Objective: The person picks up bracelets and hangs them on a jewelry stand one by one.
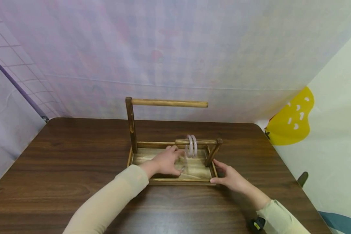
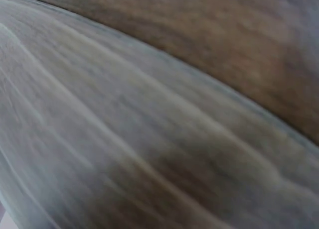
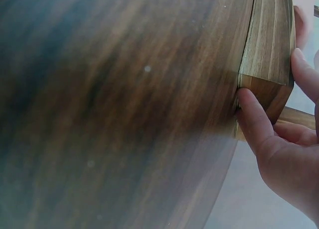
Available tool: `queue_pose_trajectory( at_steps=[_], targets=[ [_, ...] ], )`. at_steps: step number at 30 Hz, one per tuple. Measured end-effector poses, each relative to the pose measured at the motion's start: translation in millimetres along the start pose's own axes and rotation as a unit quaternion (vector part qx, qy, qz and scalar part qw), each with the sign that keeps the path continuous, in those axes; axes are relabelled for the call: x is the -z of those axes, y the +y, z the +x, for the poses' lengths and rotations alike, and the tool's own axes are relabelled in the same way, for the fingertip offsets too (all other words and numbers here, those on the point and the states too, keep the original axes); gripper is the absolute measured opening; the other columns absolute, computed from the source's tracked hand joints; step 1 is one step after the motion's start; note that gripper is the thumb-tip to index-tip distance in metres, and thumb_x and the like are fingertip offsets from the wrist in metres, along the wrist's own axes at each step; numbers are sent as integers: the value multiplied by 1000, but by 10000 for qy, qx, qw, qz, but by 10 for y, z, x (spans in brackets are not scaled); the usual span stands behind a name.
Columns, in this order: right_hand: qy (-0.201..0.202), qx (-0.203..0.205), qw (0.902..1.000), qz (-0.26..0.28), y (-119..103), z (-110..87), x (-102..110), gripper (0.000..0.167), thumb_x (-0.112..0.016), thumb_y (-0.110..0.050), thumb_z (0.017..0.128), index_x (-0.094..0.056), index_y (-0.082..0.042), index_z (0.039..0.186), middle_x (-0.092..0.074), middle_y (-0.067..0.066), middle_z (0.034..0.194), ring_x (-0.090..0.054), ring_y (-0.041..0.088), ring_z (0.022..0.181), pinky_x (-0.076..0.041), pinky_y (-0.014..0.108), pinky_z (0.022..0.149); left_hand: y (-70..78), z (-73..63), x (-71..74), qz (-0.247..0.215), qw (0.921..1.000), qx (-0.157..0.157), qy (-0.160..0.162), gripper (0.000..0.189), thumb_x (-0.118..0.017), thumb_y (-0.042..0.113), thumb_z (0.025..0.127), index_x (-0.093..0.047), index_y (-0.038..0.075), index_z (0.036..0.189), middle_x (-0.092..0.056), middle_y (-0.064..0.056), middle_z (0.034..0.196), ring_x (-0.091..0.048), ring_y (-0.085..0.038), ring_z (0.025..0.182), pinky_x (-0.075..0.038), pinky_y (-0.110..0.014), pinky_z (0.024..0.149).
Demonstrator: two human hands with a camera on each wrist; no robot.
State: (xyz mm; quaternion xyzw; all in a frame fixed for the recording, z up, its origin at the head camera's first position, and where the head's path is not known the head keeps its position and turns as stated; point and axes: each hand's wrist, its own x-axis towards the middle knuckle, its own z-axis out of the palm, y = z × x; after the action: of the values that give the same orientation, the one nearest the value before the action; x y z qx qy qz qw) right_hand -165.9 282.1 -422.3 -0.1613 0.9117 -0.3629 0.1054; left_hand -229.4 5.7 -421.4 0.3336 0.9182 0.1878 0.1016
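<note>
A wooden jewellery stand (image 1: pixel 181 182) has a shallow tray base, a tall post with a long bar at the left and a short post with a bar at the right. Two pale bangles (image 1: pixel 194 147) hang on the short bar. Above the tray, my left hand (image 1: pixel 165 161) holds a clear bangle (image 1: pixel 185 164) between spread thumb and fingers; its outline is faint. My right hand (image 1: pixel 231 178) grips the tray's right end, thumb at the front corner. Up close in the right wrist view, its fingers (image 3: pixel 256 117) press round the wooden corner. The left wrist view does not show the left hand.
The stand sits on a dark brown wooden table (image 1: pixel 61 182). Behind it hangs a pale curtain (image 1: pixel 163 58). A white sheet with a yellow print (image 1: pixel 295 120) hangs at the right. A small black device (image 1: pixel 258 223) is by the right sleeve.
</note>
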Motion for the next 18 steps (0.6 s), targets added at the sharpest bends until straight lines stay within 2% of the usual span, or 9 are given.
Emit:
queue_pose_trajectory(
  at_steps=[6,11,18],
  targets=[
    [7,-12,10000,-14,5,2,0,81,-72,-22,82,-29,16,138,-40,34,137,-52,42,115,-48,46,90,-54,-35,31,-192,9997,145,6,71,-72,31,73,-44,21,138,-46,-4,123,-42,-15,101,-46,-27,74],
    [-3,-2,10000,-50,-6,-4,0,81,-72,-22,81,-29,16,138,-40,34,137,-52,43,115,-48,47,90,-94,-85,60,-364,9991,204,77,70,-74,29,72,-46,20,135,-46,-3,124,-43,-17,105,-47,-32,82],
    [12,-7,10000,-63,-20,-3,6,81,-72,-21,81,-29,17,138,-40,35,137,-52,43,115,-47,47,91,-148,-162,117,-717,9970,140,245,68,-76,24,72,-47,14,133,-46,-9,126,-43,-26,116,-46,-42,91]
  ],
)
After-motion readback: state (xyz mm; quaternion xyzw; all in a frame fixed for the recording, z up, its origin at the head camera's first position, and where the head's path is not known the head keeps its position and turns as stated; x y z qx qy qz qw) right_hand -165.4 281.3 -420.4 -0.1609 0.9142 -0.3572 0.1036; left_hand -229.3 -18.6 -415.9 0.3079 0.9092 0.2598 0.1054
